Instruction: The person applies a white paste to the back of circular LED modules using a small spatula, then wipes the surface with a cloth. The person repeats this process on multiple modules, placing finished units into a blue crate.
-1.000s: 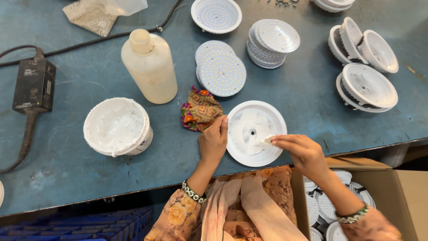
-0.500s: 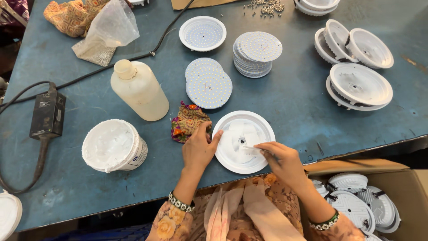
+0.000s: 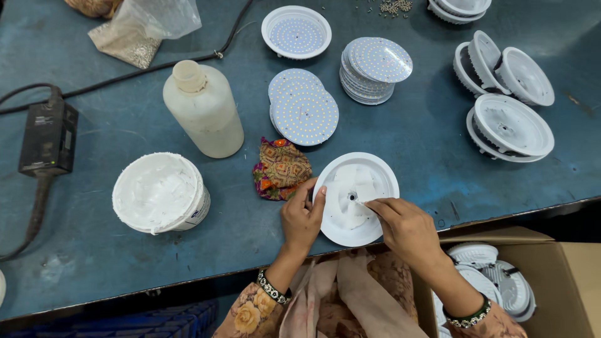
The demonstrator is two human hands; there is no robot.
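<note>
A round white lamp housing lies on the blue table near its front edge, smeared inside with white paste. My left hand rests on the housing's left rim and steadies it. My right hand reaches into the housing from the right, with its fingertips pressed on the paste near the centre hole. Just left of the housing sits a crumpled patterned cloth. A white tub of paste stands open further left.
A pale plastic bottle stands behind the cloth. Round LED boards and a stack of them lie beyond. More white housings sit at right. A cardboard box holds housings at bottom right. A black power adapter lies at left.
The view has shifted and moved closer. My right hand has moved inward across the housing toward its centre, and my left hand stays on the left rim.
</note>
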